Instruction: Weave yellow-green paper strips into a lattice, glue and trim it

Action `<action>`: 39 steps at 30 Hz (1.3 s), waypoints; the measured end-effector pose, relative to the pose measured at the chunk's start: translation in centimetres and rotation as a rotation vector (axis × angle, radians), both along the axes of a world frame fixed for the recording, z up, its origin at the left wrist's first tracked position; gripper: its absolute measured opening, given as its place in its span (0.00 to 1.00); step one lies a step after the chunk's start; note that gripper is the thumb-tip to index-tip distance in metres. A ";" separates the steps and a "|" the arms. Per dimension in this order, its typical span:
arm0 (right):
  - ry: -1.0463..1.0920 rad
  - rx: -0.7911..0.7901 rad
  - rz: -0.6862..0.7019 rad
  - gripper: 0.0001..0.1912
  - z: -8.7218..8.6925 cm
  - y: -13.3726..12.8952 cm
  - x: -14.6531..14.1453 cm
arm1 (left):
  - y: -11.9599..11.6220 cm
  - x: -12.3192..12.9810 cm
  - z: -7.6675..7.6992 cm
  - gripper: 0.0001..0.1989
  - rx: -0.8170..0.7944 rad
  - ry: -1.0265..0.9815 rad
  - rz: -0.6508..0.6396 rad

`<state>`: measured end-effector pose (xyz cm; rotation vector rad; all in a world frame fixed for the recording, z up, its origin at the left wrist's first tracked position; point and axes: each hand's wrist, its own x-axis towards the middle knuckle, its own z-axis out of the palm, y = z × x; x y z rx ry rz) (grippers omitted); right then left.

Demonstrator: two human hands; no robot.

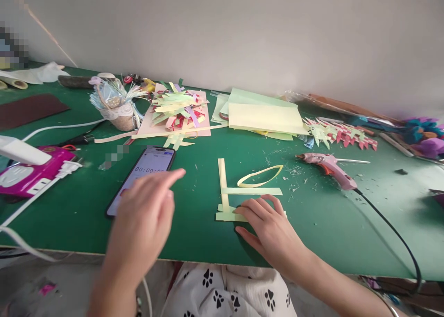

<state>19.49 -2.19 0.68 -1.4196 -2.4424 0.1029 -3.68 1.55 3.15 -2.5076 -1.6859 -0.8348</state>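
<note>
My left hand [144, 215] is raised over the lower part of a phone [145, 162] that shows a timer. One finger stretches out to the right, and the hand holds nothing that I can see. My right hand [265, 224] lies with fingers spread on pale green paper strips [229, 215] near the table's front edge. An upright cream strip [222, 178] meets these strips at the left, and a light green strip [256, 191] crosses it higher up. Just above lies a yellow paper loop [260, 174], pinched to points at its ends.
A pink hot glue gun [328, 167] with a black cord lies at the right. Behind are stacked paper sheets [265, 117], a heap of cut strips [180, 106] and a small decorated pot [120, 116]. A magenta power strip [38, 171] with white cables stands at the left.
</note>
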 end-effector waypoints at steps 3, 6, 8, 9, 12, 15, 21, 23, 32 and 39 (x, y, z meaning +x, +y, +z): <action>0.011 0.003 -0.005 0.07 0.0 -0.1 0.0 | 2.0 -2.4 0.3 0.19 0.012 0.237 0.143; 0.014 0.007 0.003 0.08 0.0 -0.2 0.0 | 2.7 -2.5 -0.2 0.19 -0.008 0.320 0.180; 0.015 0.013 0.003 0.08 0.0 -0.2 -0.1 | 1.9 -1.3 -0.2 0.18 0.034 0.275 0.200; 0.019 0.016 0.001 0.08 0.0 -0.2 -0.1 | 1.3 -0.6 -0.1 0.17 0.045 0.246 0.163; 0.034 0.024 -0.018 0.06 0.0 -0.1 -0.1 | -1.0 1.7 0.0 0.15 -0.032 0.138 -0.128; 0.030 0.022 -0.039 0.06 0.0 -0.1 -0.2 | -2.6 3.7 -0.5 0.15 -0.150 0.027 -0.273; 0.027 -0.019 -0.057 0.06 0.1 0.0 -0.4 | -3.1 5.5 -2.2 0.17 -0.291 0.053 -0.398; 0.041 -0.054 -0.062 0.06 0.3 0.1 -0.4 | -2.9 5.6 -2.5 0.16 -0.320 0.074 -0.393; 0.020 -0.037 -0.067 0.01 0.4 0.4 -0.1 | -2.8 5.7 -3.1 0.11 -0.325 0.017 -0.353; 0.038 -0.202 -0.045 0.14 1.3 0.6 0.2 | -2.8 6.0 -3.3 0.11 -0.350 0.033 -0.330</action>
